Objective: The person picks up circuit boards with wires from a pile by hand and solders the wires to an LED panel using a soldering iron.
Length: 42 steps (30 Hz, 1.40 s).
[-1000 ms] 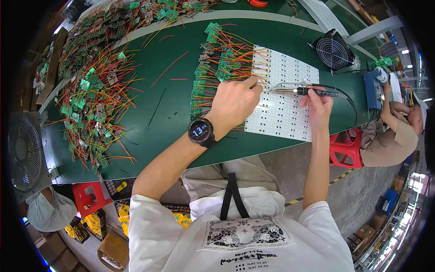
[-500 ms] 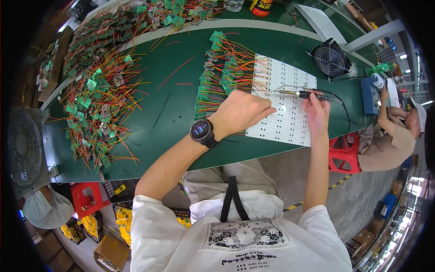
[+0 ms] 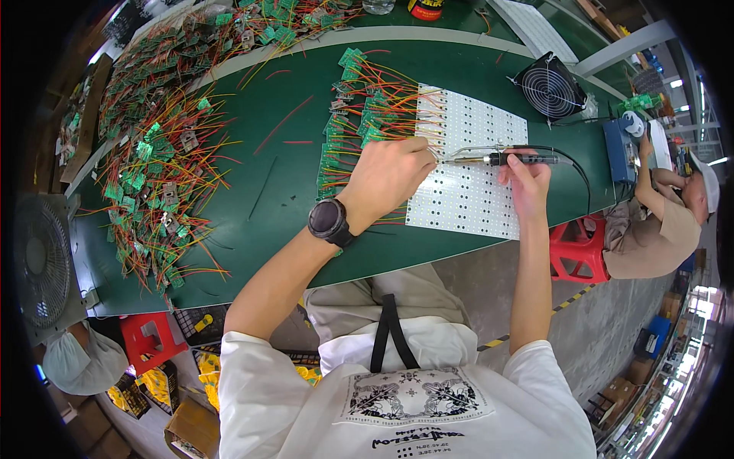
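A white LED panel (image 3: 478, 187) dotted with small lights lies on the green table in front of me. My right hand (image 3: 527, 186) grips a soldering iron (image 3: 527, 159) with a thin metal tube along its top, its tip pointing left over the panel. Close to that tip, the fingers of my left hand (image 3: 388, 174) are pinched together above the panel's left part; what they hold is hidden. Small green circuit boards (image 3: 330, 149) with red and yellow wires stand in a row along the panel's left side, their wires reaching onto it. My left hand covers some of them.
A large heap of wired circuit boards (image 3: 164, 195) covers the table's left side, with more behind. A black fan (image 3: 549, 90) and a blue box (image 3: 618, 151) stand to the right. A person (image 3: 650, 229) sits at far right beside a red stool (image 3: 579, 249). Loose wires (image 3: 283, 124) lie between.
My left hand has moved away from me across the panel and slightly left. The iron's tip has come left and toward me, up to the left fingertips. The whole view has shifted slightly.
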{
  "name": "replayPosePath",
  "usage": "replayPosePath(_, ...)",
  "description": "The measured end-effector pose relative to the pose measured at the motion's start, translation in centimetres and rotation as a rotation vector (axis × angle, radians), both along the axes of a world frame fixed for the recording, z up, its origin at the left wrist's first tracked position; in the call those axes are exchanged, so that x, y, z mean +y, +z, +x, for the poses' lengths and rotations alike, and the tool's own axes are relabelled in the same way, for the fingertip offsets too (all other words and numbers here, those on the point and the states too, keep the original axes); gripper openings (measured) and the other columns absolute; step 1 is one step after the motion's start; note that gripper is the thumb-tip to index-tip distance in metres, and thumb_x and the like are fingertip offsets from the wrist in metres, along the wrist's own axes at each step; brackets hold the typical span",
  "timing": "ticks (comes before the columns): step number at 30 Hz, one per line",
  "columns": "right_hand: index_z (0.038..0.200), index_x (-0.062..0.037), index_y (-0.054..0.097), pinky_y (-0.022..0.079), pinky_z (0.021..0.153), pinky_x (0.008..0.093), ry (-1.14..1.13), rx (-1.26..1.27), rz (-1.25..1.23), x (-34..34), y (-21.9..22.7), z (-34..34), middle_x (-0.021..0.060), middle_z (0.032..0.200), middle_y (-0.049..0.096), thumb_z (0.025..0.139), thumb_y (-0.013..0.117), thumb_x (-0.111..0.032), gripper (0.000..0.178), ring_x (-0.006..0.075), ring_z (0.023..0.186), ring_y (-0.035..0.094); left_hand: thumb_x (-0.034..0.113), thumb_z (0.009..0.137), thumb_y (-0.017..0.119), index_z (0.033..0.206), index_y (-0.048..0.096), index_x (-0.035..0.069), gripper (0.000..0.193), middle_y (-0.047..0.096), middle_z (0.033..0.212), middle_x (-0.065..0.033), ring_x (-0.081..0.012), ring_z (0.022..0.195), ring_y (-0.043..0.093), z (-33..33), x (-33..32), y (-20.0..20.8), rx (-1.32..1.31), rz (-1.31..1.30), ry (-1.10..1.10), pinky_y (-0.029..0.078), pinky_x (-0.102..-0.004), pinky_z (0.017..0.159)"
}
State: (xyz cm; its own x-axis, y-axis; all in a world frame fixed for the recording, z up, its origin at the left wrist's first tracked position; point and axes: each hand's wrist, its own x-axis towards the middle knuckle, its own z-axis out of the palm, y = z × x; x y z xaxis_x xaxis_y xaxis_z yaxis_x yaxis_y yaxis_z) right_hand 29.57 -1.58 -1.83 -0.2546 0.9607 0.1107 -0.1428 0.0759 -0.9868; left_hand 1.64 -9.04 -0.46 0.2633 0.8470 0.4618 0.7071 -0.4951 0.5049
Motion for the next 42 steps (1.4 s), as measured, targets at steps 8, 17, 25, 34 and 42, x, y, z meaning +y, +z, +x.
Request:
replayPosePath(8,0.102,0.0070,0.062,0.047,0.054,0.0277,0.014,0.027,-0.012,0.04,0.03,0.10,0.0121,0.075,0.065,0.086,0.066,-0.003,0.019,0.0169,0.058,0.061,0.015,0.084,0.067,0.082,0.068,0.005,0.010,0.061,0.079,-0.0072,-0.0288,0.067,0.061,0.17,0.04,0.22,-0.080,-0.013,-0.011,0.049,-0.0388,0.058)
replayPosePath(17,0.101,0.0079,0.063,0.046,0.054,0.0280,0.025,-0.011,-0.007,-0.15,0.26,-0.19,0.0127,0.076,0.065,0.086,0.067,-0.005,0.020,0.0173,0.059,0.061,0.015,0.085,0.066,0.080,0.067,0.005,0.011,0.060,0.078,-0.0071,-0.0289,0.065,0.061,0.27,-0.03,-0.05,-0.060,-0.004,0.004,0.048,-0.0390,0.057)
replayPosePath(25,0.101,0.0067,0.063,0.047,0.055,0.0274,0.020,-0.056,0.015,-0.25,0.38,-0.09,0.0119,0.076,0.066,0.086,0.068,-0.005,0.020,0.0163,0.060,0.061,0.016,0.086,0.065,0.080,0.068,0.004,0.013,0.060,0.078,-0.0073,-0.0297,0.065,0.061,0.45,0.05,-0.21,-0.060,-0.027,0.002,0.048,-0.0399,0.056)
replayPosePath(34,0.102,0.0065,0.064,0.047,0.054,0.0275,0.037,-0.051,0.019,-0.06,0.09,-0.18,0.0119,0.074,0.065,0.087,0.066,-0.005,0.019,0.0167,0.059,0.061,0.016,0.086,0.064,0.080,0.067,0.004,0.013,0.060,0.078,-0.0076,-0.0301,0.066,0.061,0.25,0.01,-0.30,-0.052,-0.037,0.002,0.048,-0.0404,0.057)
replayPosePath(42,0.102,0.0070,0.063,0.044,0.053,0.0273,-0.013,0.073,-0.006,0.36,-0.15,0.64,0.0122,0.075,0.065,0.090,0.064,-0.008,0.020,0.0172,0.057,0.058,0.016,0.084,0.065,0.082,0.068,0.006,0.010,0.061,0.079,-0.0060,-0.0277,0.068,0.062,0.59,0.19,-0.12,-0.039,-0.022,-0.009,0.050,-0.0385,0.058)
